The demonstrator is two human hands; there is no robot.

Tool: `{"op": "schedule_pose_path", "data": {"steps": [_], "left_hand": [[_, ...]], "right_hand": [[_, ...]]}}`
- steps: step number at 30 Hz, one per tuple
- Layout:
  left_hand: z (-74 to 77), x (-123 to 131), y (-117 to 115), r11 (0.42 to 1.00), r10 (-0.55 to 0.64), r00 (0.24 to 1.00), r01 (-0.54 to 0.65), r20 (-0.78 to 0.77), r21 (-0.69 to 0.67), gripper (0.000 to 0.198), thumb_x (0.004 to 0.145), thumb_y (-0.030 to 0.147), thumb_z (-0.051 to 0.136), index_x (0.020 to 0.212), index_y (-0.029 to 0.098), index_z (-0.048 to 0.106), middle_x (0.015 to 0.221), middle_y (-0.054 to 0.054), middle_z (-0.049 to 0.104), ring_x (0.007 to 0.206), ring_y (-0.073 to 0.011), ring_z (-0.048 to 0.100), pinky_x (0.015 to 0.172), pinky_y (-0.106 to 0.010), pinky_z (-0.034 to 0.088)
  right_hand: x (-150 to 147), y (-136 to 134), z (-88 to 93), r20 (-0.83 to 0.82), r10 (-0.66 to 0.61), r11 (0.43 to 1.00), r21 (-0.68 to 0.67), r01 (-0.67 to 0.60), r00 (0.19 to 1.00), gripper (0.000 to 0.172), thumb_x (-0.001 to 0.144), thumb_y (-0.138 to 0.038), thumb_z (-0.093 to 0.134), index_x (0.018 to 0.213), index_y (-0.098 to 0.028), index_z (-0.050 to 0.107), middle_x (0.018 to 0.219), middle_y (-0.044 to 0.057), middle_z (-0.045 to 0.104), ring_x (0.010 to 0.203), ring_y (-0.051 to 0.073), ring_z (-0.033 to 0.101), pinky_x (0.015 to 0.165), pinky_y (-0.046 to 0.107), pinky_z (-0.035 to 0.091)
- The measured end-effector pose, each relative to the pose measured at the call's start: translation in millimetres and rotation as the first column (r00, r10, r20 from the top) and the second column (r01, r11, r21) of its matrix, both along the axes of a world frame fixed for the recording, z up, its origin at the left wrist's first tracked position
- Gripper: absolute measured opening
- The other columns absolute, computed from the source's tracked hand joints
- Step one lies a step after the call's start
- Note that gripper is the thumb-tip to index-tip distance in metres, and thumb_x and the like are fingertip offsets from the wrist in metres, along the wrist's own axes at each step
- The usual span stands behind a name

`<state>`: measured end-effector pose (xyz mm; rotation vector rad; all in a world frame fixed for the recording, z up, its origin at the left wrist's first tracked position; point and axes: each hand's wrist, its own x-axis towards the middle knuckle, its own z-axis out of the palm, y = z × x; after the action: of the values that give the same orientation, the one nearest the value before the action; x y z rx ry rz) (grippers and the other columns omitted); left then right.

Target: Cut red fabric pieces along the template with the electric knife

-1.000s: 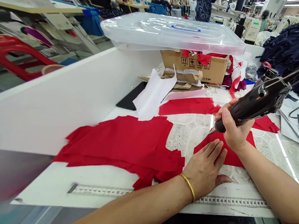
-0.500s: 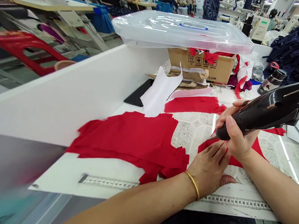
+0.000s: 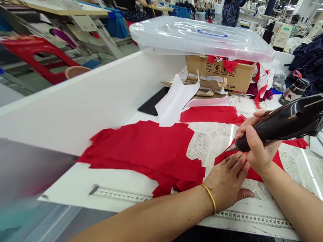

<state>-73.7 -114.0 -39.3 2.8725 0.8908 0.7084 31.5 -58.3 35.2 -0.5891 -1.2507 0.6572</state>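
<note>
My left hand lies flat with fingers stretched out, pressing a small red fabric piece onto the white worktable. My right hand is wrapped round a black handheld tool whose pointed tip touches the edge of that same piece, just above my left fingers. To the left a large pile of red fabric pieces lies spread out. Another red strip lies further back.
A cardboard box with red and white scraps carries a clear plastic lid. A white sheet and a black phone lie by the white side wall. Measuring tape runs along the front edge. Dark fabric is piled far right.
The view has shifted slightly. My right hand lowered and levelled the tool a little, its tip staying at the red piece. The left hand has kept its place.
</note>
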Motion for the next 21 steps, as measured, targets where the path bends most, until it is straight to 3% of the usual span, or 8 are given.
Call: {"op": "schedule_pose_path", "data": {"steps": [4, 11, 21], "left_hand": [[0.0, -3.7, 2.7, 0.995, 0.009, 0.999, -0.013, 0.04, 0.095, 0.076, 0.099, 0.067, 0.034, 0.128, 0.002, 0.06, 0.132, -0.024, 0.063, 0.131, -0.0348, 0.056, 0.11, -0.046, 0.047], [2.6, -8.6, 11.3, 0.985, 0.077, 0.997, -0.078, 0.011, 0.152, 0.077, 0.101, 0.066, 0.026, 0.127, 0.004, 0.064, 0.135, -0.023, 0.063, 0.132, -0.0339, 0.057, 0.106, -0.044, 0.051], [0.8, -9.9, 13.5, 0.985, 0.085, 0.996, -0.08, -0.025, 0.15, 0.078, 0.102, 0.065, 0.023, 0.126, 0.004, 0.065, 0.133, -0.022, 0.065, 0.129, -0.0328, 0.059, 0.105, -0.043, 0.052]], "right_hand": [[22.5, 9.6, 6.3, 0.047, -0.145, 0.989, 0.018, 0.144, 0.988, 0.024, 0.085, -0.028, 0.067, 0.103, -0.023, 0.052, 0.066, -0.007, 0.059, 0.049, 0.012, 0.058, 0.05, 0.028, 0.052], [52.7, 25.4, 1.7, 0.052, -0.265, 0.964, -0.009, 0.266, 0.963, 0.032, 0.083, -0.038, 0.071, 0.102, -0.022, 0.053, 0.062, -0.007, 0.059, 0.049, 0.014, 0.059, 0.05, 0.029, 0.052], [52.1, 29.8, -7.4, 0.029, -0.256, 0.967, -0.004, 0.256, 0.966, 0.03, 0.083, -0.04, 0.071, 0.097, -0.022, 0.053, 0.062, -0.007, 0.059, 0.047, 0.013, 0.057, 0.047, 0.027, 0.05]]}}
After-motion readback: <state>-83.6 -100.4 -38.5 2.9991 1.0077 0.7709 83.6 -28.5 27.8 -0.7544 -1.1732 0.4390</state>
